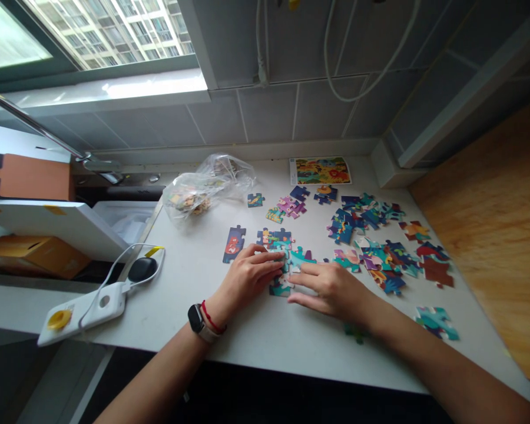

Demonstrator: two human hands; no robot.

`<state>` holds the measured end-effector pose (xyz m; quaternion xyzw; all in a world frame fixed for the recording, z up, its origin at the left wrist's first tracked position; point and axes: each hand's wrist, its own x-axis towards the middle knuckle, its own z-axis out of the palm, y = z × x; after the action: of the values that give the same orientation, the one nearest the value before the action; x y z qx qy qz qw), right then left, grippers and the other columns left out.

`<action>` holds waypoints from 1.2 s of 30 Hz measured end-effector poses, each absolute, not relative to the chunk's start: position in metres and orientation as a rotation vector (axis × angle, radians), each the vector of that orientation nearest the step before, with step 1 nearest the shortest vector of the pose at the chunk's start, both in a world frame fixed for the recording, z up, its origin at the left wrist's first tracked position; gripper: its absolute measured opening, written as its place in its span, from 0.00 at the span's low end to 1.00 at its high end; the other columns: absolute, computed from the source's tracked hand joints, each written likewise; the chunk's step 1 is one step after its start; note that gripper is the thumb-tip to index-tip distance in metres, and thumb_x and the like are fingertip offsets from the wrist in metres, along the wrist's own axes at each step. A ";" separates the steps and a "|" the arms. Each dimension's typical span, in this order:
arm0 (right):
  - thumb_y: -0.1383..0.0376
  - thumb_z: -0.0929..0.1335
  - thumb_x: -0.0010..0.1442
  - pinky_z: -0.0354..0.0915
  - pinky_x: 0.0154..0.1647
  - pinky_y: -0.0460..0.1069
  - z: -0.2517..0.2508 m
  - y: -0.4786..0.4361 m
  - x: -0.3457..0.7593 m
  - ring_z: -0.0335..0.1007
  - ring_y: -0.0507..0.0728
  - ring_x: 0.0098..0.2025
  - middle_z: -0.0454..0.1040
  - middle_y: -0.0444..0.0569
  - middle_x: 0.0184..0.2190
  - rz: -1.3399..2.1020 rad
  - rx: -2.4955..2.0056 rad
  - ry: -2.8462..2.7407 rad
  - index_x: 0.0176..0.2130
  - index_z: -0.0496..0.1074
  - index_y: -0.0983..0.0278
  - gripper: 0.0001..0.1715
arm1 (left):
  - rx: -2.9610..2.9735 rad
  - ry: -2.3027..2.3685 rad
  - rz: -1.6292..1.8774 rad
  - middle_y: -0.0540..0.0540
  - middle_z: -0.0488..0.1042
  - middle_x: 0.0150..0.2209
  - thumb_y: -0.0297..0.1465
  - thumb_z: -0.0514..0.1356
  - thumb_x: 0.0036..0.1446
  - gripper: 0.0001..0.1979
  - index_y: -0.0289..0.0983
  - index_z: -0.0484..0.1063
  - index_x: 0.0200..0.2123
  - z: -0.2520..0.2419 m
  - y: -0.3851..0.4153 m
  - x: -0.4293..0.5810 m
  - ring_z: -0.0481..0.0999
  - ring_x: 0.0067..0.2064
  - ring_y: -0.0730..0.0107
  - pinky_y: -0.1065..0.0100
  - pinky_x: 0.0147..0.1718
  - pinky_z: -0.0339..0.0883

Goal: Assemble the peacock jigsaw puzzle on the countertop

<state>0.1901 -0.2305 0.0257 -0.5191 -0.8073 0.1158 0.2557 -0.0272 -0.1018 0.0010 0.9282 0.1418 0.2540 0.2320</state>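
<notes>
Both my hands rest on a small joined cluster of puzzle pieces (287,259) in the middle of the white counter (194,277). My left hand (247,277) lies flat with fingers stretched onto the cluster's left side; a watch and a red band sit on its wrist. My right hand (331,288) lies flat too, fingertips pressing the teal pieces from the right. Loose colourful pieces (366,221) are scattered to the right and behind. A single piece (234,243) lies left of the cluster.
A reference picture (320,171) leans by the tiled wall. A clear plastic bag with pieces (203,188) sits at the back left. A white power bank with cable (88,306) lies at the left edge. A wooden surface (499,224) borders the right.
</notes>
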 end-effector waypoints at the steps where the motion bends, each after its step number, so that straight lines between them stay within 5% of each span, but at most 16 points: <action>1: 0.56 0.75 0.67 0.70 0.31 0.49 0.025 -0.231 0.187 0.78 0.57 0.30 0.81 0.48 0.33 0.282 -1.446 -2.251 0.46 0.81 0.61 0.12 | 2.554 0.383 0.691 0.45 0.84 0.53 0.31 0.64 0.70 0.09 0.41 0.83 0.50 0.001 -0.102 -0.027 0.77 0.48 0.59 0.54 0.48 0.79; 13: 0.51 0.82 0.55 0.70 0.38 0.56 0.026 -0.235 0.181 0.78 0.64 0.38 0.80 0.50 0.36 0.256 -1.700 -2.196 0.41 0.77 0.63 0.24 | 2.583 0.367 0.547 0.47 0.78 0.61 0.20 0.60 0.64 0.22 0.42 0.78 0.59 0.004 -0.107 -0.030 0.72 0.58 0.50 0.45 0.56 0.75; 36: 0.58 0.77 0.64 0.62 0.35 0.52 0.023 -0.232 0.188 0.73 0.59 0.35 0.78 0.48 0.35 0.218 -1.480 -2.297 0.49 0.78 0.64 0.17 | 2.528 0.406 0.591 0.46 0.81 0.58 0.25 0.62 0.70 0.17 0.41 0.76 0.60 0.008 -0.104 -0.037 0.75 0.56 0.56 0.52 0.56 0.76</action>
<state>0.1876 -0.2320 0.0227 -0.5291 -0.8213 0.0780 0.1989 -0.0372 -0.1037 0.0083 0.9305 0.1495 0.2173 0.2540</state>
